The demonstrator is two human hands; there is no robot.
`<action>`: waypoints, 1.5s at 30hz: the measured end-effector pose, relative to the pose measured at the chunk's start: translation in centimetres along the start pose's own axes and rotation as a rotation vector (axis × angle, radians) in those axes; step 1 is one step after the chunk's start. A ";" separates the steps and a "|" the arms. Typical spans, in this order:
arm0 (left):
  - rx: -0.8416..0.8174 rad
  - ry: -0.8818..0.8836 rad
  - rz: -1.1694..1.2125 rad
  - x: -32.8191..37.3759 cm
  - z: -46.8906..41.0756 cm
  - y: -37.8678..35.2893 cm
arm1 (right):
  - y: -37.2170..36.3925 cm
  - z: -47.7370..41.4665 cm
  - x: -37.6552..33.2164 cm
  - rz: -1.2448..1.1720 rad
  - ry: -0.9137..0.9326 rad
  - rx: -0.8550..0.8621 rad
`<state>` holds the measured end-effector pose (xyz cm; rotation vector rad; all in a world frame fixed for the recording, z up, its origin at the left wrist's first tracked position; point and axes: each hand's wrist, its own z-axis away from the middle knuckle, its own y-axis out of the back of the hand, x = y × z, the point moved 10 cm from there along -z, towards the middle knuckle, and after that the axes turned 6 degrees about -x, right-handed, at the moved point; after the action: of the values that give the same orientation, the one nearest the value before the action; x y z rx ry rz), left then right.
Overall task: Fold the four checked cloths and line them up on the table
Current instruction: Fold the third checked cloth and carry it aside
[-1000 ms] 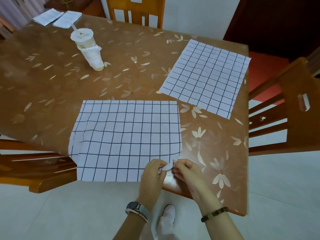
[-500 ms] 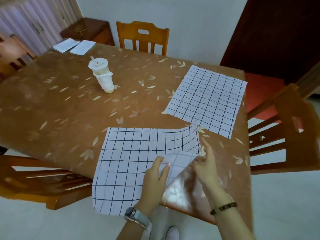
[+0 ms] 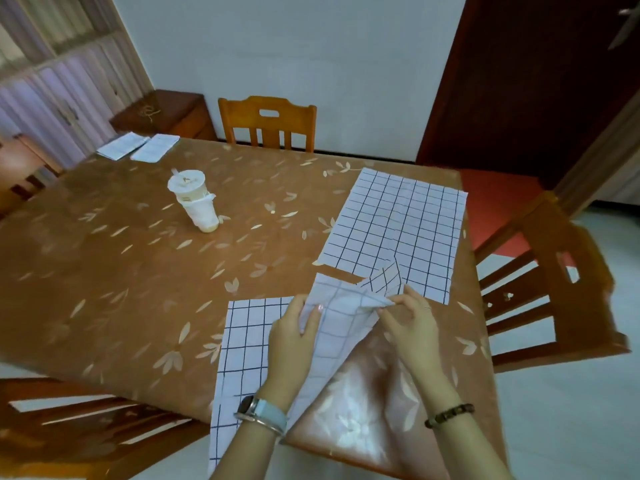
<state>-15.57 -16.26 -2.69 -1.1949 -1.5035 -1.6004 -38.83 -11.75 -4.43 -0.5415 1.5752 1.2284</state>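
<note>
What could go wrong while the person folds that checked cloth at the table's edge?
The near cloth hangs over the near edge of the table, so it might slide off while the left hand and right hand hold up its right corner. That raised corner sits close to the far cloth and could ruffle it. The fold may also land crooked.

No writing anywhere is sharp enough to read.

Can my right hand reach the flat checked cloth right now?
Probably yes, once it lets go: the right hand pinches the lifted corner of the near cloth, and the flat cloth lies just beyond, nothing between.
</note>
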 end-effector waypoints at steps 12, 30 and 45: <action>0.083 -0.329 0.110 15.6 -10.3 3.5 | 9.4 -6.0 -14.7 0.038 0.303 0.234; 0.173 -0.290 0.213 10.4 -8.4 11.2 | 5.8 -2.4 -18.9 0.006 0.448 0.151; -0.024 0.120 0.183 -10.9 0.2 11.8 | -6.7 3.0 -6.6 0.152 0.208 -0.290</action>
<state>-0.69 -19.32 -7.84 -1.1911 -1.2655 -1.5431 -29.55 -13.10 -1.30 -0.7658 1.6436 1.5716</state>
